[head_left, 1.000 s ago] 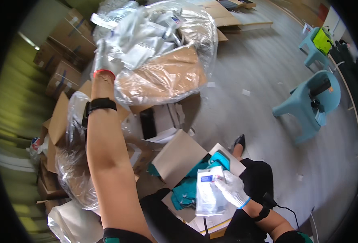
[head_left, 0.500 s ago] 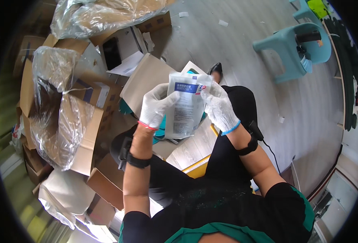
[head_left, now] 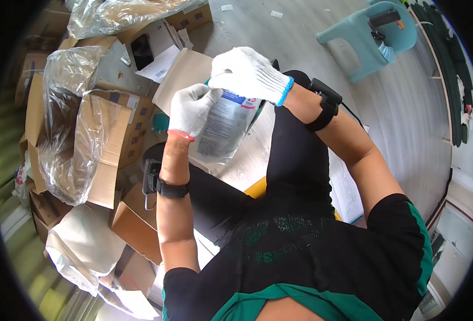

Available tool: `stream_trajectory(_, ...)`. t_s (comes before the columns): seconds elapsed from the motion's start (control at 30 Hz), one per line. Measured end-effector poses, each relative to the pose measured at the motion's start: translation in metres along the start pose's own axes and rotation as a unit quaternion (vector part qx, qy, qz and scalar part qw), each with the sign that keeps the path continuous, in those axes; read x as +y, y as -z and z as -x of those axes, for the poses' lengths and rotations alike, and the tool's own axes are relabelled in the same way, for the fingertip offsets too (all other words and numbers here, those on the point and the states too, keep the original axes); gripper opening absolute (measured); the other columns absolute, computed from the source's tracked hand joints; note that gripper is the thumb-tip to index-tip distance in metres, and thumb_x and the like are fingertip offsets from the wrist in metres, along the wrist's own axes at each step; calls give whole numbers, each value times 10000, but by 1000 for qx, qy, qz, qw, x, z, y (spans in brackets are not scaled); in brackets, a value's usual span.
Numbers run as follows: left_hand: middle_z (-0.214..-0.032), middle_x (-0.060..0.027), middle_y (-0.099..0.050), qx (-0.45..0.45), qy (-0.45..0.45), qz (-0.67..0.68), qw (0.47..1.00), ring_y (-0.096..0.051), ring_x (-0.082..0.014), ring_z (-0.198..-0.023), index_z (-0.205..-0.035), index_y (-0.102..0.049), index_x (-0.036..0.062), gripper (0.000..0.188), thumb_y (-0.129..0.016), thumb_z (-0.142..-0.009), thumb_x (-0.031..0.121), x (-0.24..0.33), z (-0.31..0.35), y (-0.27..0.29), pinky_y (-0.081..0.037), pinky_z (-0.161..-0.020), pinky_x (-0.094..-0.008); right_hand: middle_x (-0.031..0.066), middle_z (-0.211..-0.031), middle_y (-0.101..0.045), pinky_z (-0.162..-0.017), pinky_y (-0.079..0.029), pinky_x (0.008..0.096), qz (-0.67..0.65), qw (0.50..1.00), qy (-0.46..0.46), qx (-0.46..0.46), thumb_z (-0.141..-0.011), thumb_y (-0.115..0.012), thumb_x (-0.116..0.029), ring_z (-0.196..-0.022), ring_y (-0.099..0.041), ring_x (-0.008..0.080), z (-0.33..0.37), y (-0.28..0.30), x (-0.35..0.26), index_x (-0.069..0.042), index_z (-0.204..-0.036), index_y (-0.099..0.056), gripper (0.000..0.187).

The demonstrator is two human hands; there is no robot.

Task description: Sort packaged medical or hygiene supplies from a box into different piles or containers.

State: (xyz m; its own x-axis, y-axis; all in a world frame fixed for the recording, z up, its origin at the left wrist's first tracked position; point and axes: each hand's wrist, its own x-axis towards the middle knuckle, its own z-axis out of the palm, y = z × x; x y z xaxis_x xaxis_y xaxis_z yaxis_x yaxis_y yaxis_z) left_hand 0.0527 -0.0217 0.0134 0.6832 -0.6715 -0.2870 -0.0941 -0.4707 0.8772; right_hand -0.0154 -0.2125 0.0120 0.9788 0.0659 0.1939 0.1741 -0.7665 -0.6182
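A flat, whitish plastic mask pouch (head_left: 223, 128) with a blue band and small print hangs tilted in front of my lap. My left hand (head_left: 193, 109), in a white knit glove with a red cuff edge, pinches its upper left edge. Over the top edge lies my right hand (head_left: 250, 77), gloved in white with a blue cuff edge, its fingers closed at the pouch's top. The right hand covers that top edge, so I cannot see whether the pouch is torn there.
Open cardboard boxes (head_left: 105, 176) with clear plastic liners (head_left: 68, 128) crowd the left. A dark phone (head_left: 141, 52) lies on a box behind them. A light-blue plastic stool (head_left: 362, 40) stands at the far right, with a blue mask (head_left: 387, 52) and dark items on it.
My right hand has swung left across the pouch's top, beside the left hand. The pouch now tilts and sits further left. The whole view has shifted slightly.
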Motion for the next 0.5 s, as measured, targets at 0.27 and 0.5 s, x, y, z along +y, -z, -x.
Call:
stream_trajectory(0.27,-786,-140,-680,110,-101,-352,924,-635,-343,-667,-918,-714,80,145,-611,-932,180,-8,9,-22,-524,-622,-352,127,-822,-692,-739,-514,417,-3,986,-147,84,-818,-685,-337,-798,-653,316,0,-34,-9,-88,-842,-703,250)
stream_trajectory(0.5,-724,-70,-597,87,-458,-334,819,-612,-250,-685,-928,-655,106,133,-644,-796,105,19,55,-50,-504,-568,-354,134,-1060,-710,-860,-527,407,160,940,-255,-162,-907,-530,-414,-1018,-672,292,12,-90,47,-100,-1035,-733,396)
